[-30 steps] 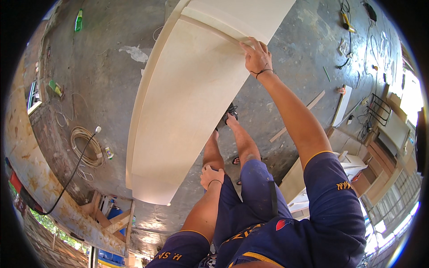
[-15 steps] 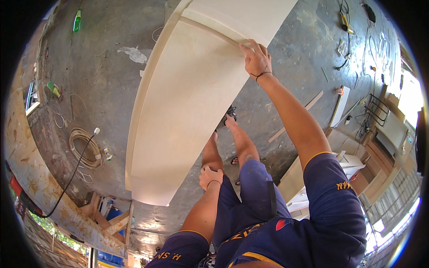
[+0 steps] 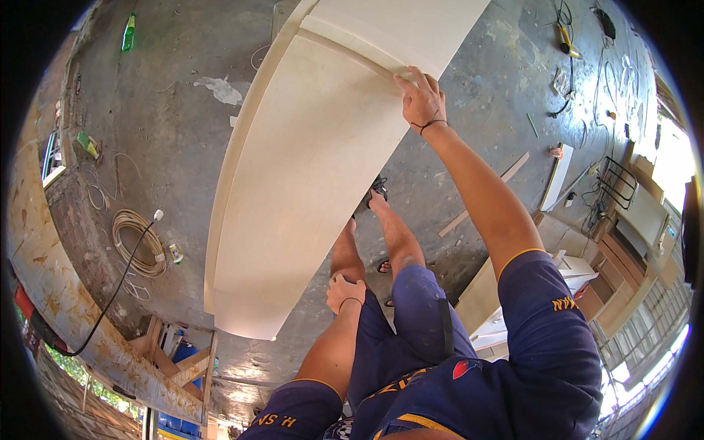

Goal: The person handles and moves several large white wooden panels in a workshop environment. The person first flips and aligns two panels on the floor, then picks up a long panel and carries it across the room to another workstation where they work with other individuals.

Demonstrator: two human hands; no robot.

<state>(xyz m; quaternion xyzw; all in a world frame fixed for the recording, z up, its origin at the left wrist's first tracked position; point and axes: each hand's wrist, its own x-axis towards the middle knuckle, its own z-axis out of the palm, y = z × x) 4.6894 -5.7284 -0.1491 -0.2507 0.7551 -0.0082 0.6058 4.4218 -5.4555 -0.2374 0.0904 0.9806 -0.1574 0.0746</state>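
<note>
A long pale wooden panel (image 3: 308, 161) stretches from the top of the view to the lower left. A raised strip (image 3: 345, 50) crosses it, and a narrow lip (image 3: 233, 161) runs down its left side. My right hand (image 3: 424, 97) rests at the panel's right edge, by the end of the strip, with its fingers spread over the surface. Beside the panel's lower right edge, my left hand (image 3: 345, 293) is by my knee with its fingers curled. Whatever those fingers hold, if anything, is hidden.
On the concrete floor lie a coiled cable (image 3: 139, 243), a green bottle (image 3: 129, 32), a yellow-and-black power tool (image 3: 567, 42) and a thin wooden strip (image 3: 484, 194). A stained bench (image 3: 95, 330) stands at left. Cabinet parts (image 3: 623, 257) crowd the right side.
</note>
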